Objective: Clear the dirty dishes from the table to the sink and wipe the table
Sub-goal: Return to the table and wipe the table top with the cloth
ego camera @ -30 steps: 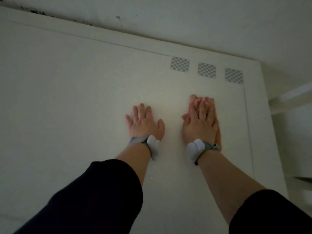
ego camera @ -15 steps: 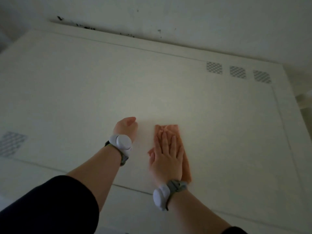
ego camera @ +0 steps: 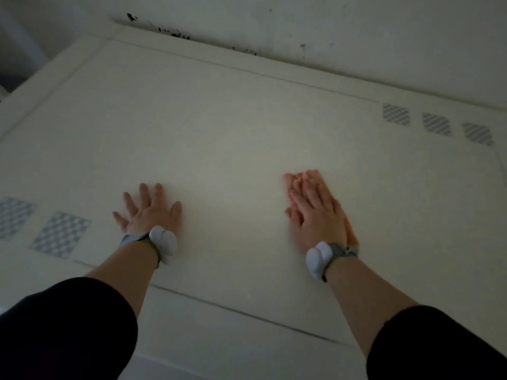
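Observation:
A white table (ego camera: 233, 138) fills the head view in dim light. My right hand (ego camera: 312, 215) lies flat with straight fingers on an orange cloth (ego camera: 348, 229), pressing it to the tabletop right of centre; only the cloth's edges show around the hand. My left hand (ego camera: 149, 212) rests flat on the bare table to the left, fingers spread, holding nothing. No dishes are in view.
Checkered marker squares (ego camera: 436, 124) sit near the far right edge, and more markers (ego camera: 59, 234) lie at the left. A white wall (ego camera: 356, 37) with dark specks runs along the table's far edge. A seam (ego camera: 247, 314) crosses the near part of the table.
My right hand has slid the cloth to the right and farther away. My left hand has gone from a turned, curled pose to flat with spread fingers. The view has shifted.

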Tool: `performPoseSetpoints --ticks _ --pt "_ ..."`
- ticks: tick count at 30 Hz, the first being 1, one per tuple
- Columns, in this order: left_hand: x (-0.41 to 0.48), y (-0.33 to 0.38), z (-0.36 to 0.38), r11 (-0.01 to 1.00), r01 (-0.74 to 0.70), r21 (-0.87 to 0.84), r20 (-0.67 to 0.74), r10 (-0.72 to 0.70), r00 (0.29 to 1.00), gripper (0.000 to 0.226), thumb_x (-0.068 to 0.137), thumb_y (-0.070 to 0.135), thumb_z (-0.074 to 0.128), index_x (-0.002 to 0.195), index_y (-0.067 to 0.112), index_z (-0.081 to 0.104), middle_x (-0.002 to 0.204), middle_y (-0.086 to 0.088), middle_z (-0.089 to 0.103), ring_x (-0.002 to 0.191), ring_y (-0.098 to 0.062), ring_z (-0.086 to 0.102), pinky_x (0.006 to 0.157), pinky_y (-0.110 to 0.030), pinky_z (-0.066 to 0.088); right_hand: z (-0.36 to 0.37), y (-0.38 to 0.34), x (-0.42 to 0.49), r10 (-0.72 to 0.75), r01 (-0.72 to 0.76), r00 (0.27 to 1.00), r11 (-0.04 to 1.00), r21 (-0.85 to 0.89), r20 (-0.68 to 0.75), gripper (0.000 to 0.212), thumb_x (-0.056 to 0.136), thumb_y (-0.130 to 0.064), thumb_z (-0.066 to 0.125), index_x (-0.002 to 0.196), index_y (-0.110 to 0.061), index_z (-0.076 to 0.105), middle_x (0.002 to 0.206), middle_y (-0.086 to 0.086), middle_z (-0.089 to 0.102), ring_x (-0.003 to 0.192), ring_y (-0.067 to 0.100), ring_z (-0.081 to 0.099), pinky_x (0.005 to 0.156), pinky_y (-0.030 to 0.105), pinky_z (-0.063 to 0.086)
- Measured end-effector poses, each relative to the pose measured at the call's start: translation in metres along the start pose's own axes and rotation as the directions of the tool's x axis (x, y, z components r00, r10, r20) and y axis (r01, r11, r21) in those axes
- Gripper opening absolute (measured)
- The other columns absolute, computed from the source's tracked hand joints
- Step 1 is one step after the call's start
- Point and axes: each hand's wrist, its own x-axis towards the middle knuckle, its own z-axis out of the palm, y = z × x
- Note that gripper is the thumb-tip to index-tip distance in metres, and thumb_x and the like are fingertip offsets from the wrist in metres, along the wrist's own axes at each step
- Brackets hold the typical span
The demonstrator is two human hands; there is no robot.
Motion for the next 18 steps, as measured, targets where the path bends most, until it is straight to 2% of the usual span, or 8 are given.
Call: performPoseSetpoints --ticks 2,4,9,12,15,18 --pt "0.010 -0.007 0.005 1.000 -0.013 0.026 -0.021 0.014 1.000 0.069 0.092 0.058 0.022 0.150 0.031 -0.004 0.160 0.004 -0.012 0.147 -0.028 -0.012 0.117 -0.057 -0.003 0.003 0.010 0.029 0.134 -0.134 0.991 0.991 0.002 0.022 0.055 0.093 -0.041 0.036 0.145 -0.045 0.022 0.160 -0.014 0.004 0.148 0.017 0.001 0.116 0.046 0.017" --pt "0.010 -0.005 0.008 0.999 -0.031 0.044 -0.060 0.034 0.998 0.069 0.091 0.058 0.020 0.150 0.032 -0.004 0.160 0.004 -0.010 0.147 -0.029 -0.010 0.117 -0.057 0.000 -0.001 0.021 0.051 0.253 -0.253 0.967 0.967 0.008 -0.005 0.055 0.093 -0.041 0.033 0.147 -0.043 0.018 0.160 -0.012 0.000 0.148 0.019 -0.002 0.116 0.048 0.015" --pt "0.009 -0.007 0.013 0.999 -0.028 0.028 -0.070 0.029 0.997 0.070 0.088 0.060 0.015 0.149 0.033 -0.007 0.160 0.005 -0.013 0.147 -0.028 -0.013 0.116 -0.056 -0.001 -0.001 0.025 0.125 0.395 -0.395 0.917 0.919 0.017 -0.053 0.057 0.091 -0.041 0.027 0.147 -0.038 0.018 0.161 -0.004 0.003 0.148 0.026 -0.001 0.114 0.055 0.013" --pt "0.013 -0.008 0.016 0.999 -0.021 0.045 -0.069 0.024 0.997 0.071 0.087 0.060 0.012 0.148 0.033 -0.011 0.159 0.005 -0.016 0.146 -0.028 -0.015 0.117 -0.056 -0.002 0.003 0.010 0.172 0.475 -0.474 0.880 0.880 0.032 -0.009 0.061 0.090 -0.041 0.027 0.149 -0.035 0.012 0.161 0.000 0.002 0.148 0.029 -0.001 0.115 0.055 0.008" --pt "0.013 -0.006 0.013 0.999 -0.029 0.046 -0.066 0.032 0.997 0.070 0.088 0.059 0.014 0.148 0.033 -0.011 0.159 0.004 -0.017 0.146 -0.028 -0.016 0.116 -0.056 -0.003 0.002 -0.027 0.198 0.442 -0.442 0.897 0.897 0.030 -0.011 0.064 0.092 -0.038 0.027 0.151 -0.029 0.007 0.161 0.003 0.000 0.147 0.031 -0.004 0.116 0.055 0.005" --pt "0.012 -0.007 0.011 0.999 -0.019 0.047 -0.073 0.022 0.997 0.070 0.088 0.059 0.014 0.148 0.034 -0.011 0.159 0.005 -0.017 0.146 -0.028 -0.017 0.116 -0.056 -0.004 0.008 -0.088 0.205 0.238 -0.238 0.971 0.971 0.028 0.015 0.062 0.094 -0.036 0.026 0.152 -0.028 0.004 0.161 0.001 0.001 0.147 0.032 -0.003 0.115 0.055 0.006"
